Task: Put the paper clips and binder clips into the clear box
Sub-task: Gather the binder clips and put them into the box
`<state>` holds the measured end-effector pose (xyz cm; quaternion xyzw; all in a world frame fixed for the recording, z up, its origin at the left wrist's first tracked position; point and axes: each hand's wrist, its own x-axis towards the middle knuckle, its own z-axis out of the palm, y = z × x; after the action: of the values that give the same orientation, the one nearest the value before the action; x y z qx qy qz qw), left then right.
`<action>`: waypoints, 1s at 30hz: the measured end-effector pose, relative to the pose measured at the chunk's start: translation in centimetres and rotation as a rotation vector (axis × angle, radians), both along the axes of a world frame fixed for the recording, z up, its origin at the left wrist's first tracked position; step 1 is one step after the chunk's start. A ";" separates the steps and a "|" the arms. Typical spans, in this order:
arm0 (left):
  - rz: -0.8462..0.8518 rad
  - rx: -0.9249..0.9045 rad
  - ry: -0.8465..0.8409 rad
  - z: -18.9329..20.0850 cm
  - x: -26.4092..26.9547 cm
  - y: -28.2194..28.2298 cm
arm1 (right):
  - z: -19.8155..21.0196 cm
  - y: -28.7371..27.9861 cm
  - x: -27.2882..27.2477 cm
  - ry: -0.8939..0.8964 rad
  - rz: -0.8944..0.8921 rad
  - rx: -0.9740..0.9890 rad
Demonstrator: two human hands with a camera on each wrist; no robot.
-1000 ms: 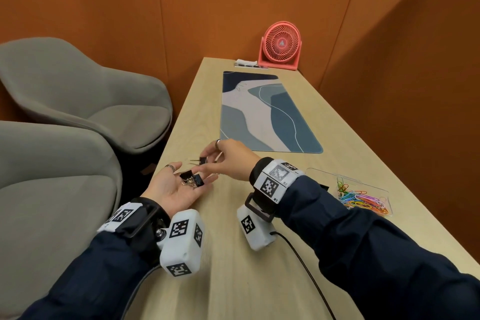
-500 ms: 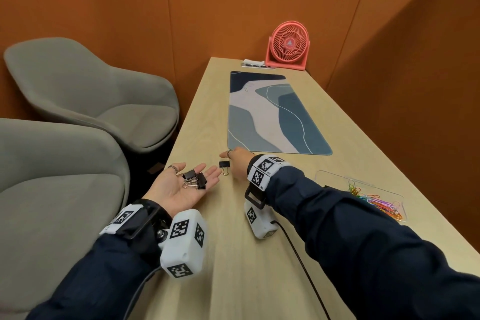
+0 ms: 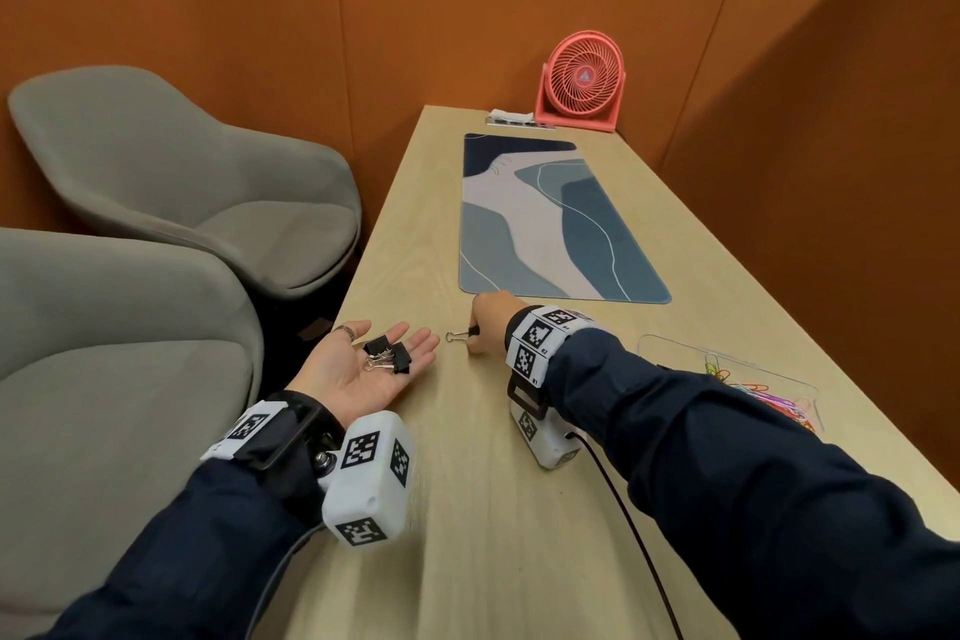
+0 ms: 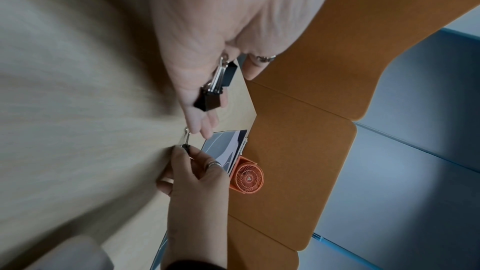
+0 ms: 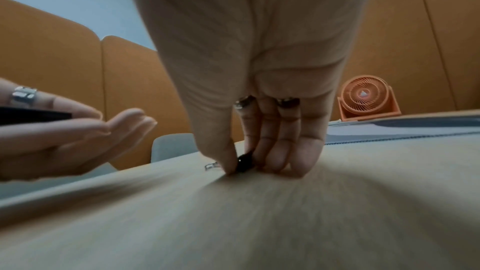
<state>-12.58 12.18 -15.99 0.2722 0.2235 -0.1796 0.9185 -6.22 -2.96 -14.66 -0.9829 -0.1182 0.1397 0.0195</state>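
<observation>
Right hand (image 3: 487, 322) pinches a binder clip (image 3: 460, 335) on the tabletop (image 3: 467, 509), wire handles pointing left toward the flat, upturned left hand (image 3: 358, 369) cradling binder clips (image 3: 387, 353); clear box (image 3: 675, 353) lies right.

right hand (image 3: 487, 322) | moved from left palm | now pinching tabletop binder clip (image 3: 462, 334)
</observation>
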 end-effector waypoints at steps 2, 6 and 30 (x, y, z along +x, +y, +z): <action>0.007 0.002 0.004 0.1 -0.1 -0.2 | 0.3 0.0 -0.4 -0.009 -0.007 -0.013; 0.025 -0.006 0.018 0.6 -0.4 -0.8 | 1.4 -0.1 -1.5 -0.081 -0.045 0.211; -0.401 0.240 -0.070 5.0 -1.4 -9.1 | 7.9 -13.3 -8.5 -0.098 -0.101 0.357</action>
<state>-14.01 3.09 -10.97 0.4243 0.1528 -0.3212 0.8327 -14.71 -16.28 -6.81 -0.9742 -0.0926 0.0675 0.1945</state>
